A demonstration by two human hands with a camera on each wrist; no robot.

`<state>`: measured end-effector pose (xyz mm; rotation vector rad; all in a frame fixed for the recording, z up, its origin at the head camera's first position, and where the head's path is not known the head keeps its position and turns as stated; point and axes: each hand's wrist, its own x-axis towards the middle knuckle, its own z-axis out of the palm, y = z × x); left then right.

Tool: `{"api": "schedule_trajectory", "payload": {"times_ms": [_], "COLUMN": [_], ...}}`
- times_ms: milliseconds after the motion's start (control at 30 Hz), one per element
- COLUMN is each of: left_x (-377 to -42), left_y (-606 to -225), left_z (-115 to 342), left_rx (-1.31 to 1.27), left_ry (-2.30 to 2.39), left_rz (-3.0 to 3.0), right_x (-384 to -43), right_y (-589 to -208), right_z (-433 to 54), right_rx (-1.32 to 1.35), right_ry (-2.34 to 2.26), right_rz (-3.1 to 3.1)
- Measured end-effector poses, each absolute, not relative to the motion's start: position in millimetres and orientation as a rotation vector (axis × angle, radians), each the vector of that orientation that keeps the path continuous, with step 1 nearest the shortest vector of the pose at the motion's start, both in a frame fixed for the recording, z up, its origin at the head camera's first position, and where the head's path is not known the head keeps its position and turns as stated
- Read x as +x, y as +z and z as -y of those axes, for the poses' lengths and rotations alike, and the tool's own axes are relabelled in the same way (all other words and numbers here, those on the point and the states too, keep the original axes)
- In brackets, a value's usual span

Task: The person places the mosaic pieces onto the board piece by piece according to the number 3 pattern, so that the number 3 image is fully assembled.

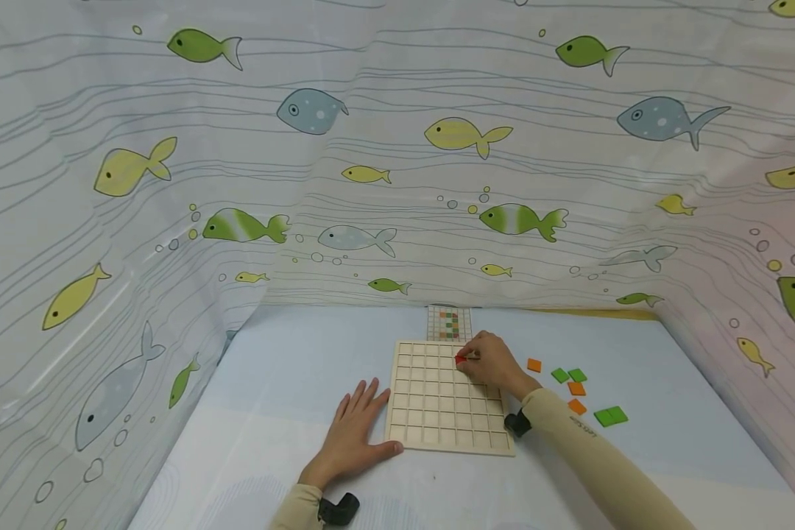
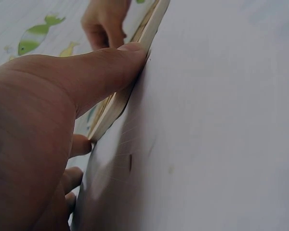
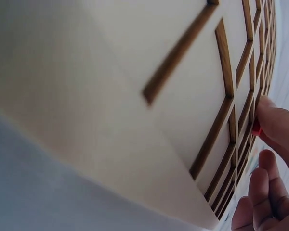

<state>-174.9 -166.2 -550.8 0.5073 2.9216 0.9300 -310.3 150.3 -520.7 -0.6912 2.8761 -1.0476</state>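
– Head view?
– My right hand (image 1: 493, 361) pinches a red tile (image 1: 461, 359) near the far right corner of the board (image 1: 430, 401); left hand (image 1: 354, 434) apart, fingers spread, by its near left corner
– Left wrist?
– Left hand touching board edge
– Right wrist?
– Red tile at my fingertips (image 3: 272, 113)

- Table (image 1: 271, 368): pale blue-and-white top seen.
- Board (image 1: 430, 403) laid flat on it.
- Card (image 1: 437, 324) placed just beyond the board's far edge.
- Three orange tiles (image 1: 534, 365) and four green tiles (image 1: 611, 417) scattered right of the board.
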Motion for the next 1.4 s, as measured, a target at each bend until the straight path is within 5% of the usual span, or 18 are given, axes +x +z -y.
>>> {"api": "schedule_trajectory", "payload": {"times_ms": [1400], "left_x": [-174], "left_y": [-553], "left_z": [167], "left_rx": [0.516], "left_ry": [0.943], "left_rz": [-2.925], "right_x": [-322], "right_y": [-528], "right_z": [-155], "right_rx": [-0.601], "right_ry": [-1.097], "right_rz": [-2.791]}}
